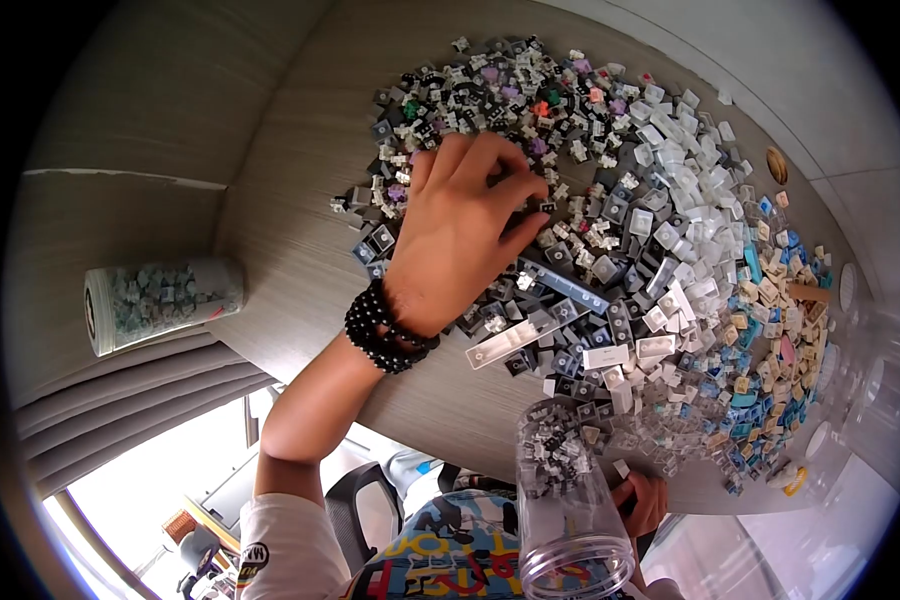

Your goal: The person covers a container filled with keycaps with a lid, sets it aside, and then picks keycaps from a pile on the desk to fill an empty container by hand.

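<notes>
My left hand (467,222), wearing a black beaded bracelet, reaches over a heap of keyboard switches (480,95). Its thumb and index finger pinch a small keyboard switch (547,207) at the right side of the hand. Near the table's front edge stands a clear plastic jar (575,515) with its mouth open and switches (553,445) gathered at its bottom. Just right of the jar, my right hand (645,503) has curled fingers, partly hidden by the jar. A small pale piece (622,467) lies at its fingertips; whether they grip it is unclear.
White translucent keycaps (685,190) cover the right of the heap, with dark keycaps (615,215) beside them. Beige and blue keycaps (770,330) spread farther right, near clear containers (875,400). A filled, lidded jar (165,303) stands left. A brown oval object (776,165) lies at the back right.
</notes>
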Motion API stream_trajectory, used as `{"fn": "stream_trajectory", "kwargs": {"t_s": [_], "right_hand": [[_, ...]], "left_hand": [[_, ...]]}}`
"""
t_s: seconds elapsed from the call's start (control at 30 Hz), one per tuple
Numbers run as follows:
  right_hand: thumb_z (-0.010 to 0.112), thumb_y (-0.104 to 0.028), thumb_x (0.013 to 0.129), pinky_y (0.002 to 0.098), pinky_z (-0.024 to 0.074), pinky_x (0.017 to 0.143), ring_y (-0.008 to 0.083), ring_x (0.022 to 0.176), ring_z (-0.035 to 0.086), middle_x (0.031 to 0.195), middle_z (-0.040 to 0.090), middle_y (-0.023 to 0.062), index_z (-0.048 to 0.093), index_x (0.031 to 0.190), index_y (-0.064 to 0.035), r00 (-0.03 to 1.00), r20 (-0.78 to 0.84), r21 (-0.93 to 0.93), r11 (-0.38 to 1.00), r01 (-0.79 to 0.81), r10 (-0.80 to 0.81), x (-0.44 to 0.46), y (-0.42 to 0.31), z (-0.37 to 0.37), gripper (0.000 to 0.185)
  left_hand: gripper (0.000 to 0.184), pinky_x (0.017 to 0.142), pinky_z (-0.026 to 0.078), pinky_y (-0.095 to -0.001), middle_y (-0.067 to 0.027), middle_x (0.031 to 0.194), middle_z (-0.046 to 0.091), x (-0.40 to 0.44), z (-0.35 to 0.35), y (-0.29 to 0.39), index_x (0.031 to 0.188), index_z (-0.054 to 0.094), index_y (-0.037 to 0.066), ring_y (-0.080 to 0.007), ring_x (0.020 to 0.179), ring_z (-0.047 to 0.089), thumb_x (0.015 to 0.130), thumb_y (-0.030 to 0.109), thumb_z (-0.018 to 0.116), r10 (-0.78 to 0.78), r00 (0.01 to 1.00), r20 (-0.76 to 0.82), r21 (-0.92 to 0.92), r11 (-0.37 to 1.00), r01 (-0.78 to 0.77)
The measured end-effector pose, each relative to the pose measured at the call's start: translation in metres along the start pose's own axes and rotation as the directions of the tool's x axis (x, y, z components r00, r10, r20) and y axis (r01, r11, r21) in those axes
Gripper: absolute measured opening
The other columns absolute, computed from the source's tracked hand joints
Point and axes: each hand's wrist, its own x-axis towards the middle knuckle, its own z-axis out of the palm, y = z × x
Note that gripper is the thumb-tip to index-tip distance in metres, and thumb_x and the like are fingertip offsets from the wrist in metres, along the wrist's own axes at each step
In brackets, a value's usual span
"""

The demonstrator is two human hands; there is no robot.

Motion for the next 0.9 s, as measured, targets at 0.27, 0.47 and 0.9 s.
{"fn": "stream_trajectory", "kwargs": {"t_s": [0.27, 0.47, 0.9], "right_hand": [[0.055, -0.005, 0.094, 0.0407, 0.0362, 0.049, 0.0295, 0.052, 0.051, 0.066, 0.055, 0.0106, 0.06, 0.094, -0.0017, 1.0, -0.018, 0.002, 1.0, -0.014, 0.014, 0.002, -0.002, 0.001, 0.006], [0.055, -0.005, 0.095, 0.0403, 0.0357, 0.05, 0.0289, 0.052, 0.05, 0.065, 0.055, 0.0098, 0.06, 0.095, -0.0016, 1.0, -0.021, 0.006, 1.0, -0.012, 0.012, 0.001, -0.002, 0.001, 0.007], [0.055, -0.005, 0.096, 0.0407, 0.0371, 0.052, 0.029, 0.053, 0.051, 0.066, 0.056, 0.0103, 0.06, 0.096, -0.0022, 0.999, -0.038, 0.006, 1.0, -0.014, 0.014, -0.002, 0.0, 0.003, 0.006]], "left_hand": [[0.021, 0.081, 0.046, -0.0256, -0.0075, 0.114, 0.065, 0.006, -0.026, -0.022, 0.118, 0.06, 0.004, -0.0151, 0.101, 0.059, 0.099, 0.012, 0.063, -0.276, 0.944, 0.181, -0.872, 0.399, 0.284], [0.02, 0.075, 0.045, -0.0268, -0.0068, 0.106, 0.063, 0.007, -0.026, -0.04, 0.114, 0.06, 0.002, -0.0132, 0.091, 0.059, 0.1, 0.014, 0.054, -0.278, 0.896, 0.345, -0.918, -0.298, 0.261], [0.028, 0.068, 0.05, -0.0399, -0.0098, 0.09, 0.062, 0.013, -0.001, -0.014, 0.106, 0.07, 0.008, -0.0297, 0.078, 0.062, 0.082, 0.017, 0.081, -0.035, 0.999, -0.027, -0.028, 0.999, 0.035]]}}
